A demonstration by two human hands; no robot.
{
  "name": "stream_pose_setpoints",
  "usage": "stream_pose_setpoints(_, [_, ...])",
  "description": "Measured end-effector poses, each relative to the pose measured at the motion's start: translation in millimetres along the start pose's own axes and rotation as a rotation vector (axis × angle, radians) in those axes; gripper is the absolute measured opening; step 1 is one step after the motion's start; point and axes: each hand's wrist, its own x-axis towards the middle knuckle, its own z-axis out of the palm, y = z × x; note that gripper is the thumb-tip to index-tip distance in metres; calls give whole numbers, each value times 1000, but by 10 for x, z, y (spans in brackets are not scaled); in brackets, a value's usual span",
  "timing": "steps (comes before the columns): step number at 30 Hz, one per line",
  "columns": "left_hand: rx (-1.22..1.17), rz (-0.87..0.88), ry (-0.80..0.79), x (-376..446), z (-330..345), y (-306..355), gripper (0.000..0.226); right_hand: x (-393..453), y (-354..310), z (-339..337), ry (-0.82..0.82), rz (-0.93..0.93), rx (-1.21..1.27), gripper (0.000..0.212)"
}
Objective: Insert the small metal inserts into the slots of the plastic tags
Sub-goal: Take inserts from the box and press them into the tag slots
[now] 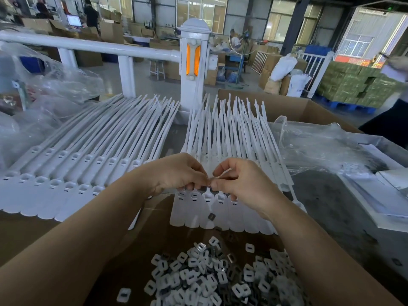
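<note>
Tags (pixel 220 208): flat on cardboard surface (pixel 66 230), long axis running away, heads near, tails far.
Hands: left hand (pixel 176 173) and right hand (pixel 240 180) fingertips meet, pinching something small above tag heads.
Inserts (pixel 212 277): loose heap nearest the viewer.

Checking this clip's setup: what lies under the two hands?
Under the left hand and right hand lies a row of white plastic tags on brown cardboard. The hands cover some tag heads; a small metal insert rests on one.

Brown cardboard surface (pixel 33 235) carries two fanned rows of white tags (pixel 72 173) and heaped metal inserts (pixel 209 279).
</note>
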Motion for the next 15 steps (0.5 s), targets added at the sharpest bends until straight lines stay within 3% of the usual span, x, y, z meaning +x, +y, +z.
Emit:
stream_pose_setpoints(5, [77,-79,86,53,115,-4,15,29,68,-20,94,37,20,3])
stream_pose_setpoints(15, [307,-106,113,86,211,19,16,56,112,-33,66,48,22,3])
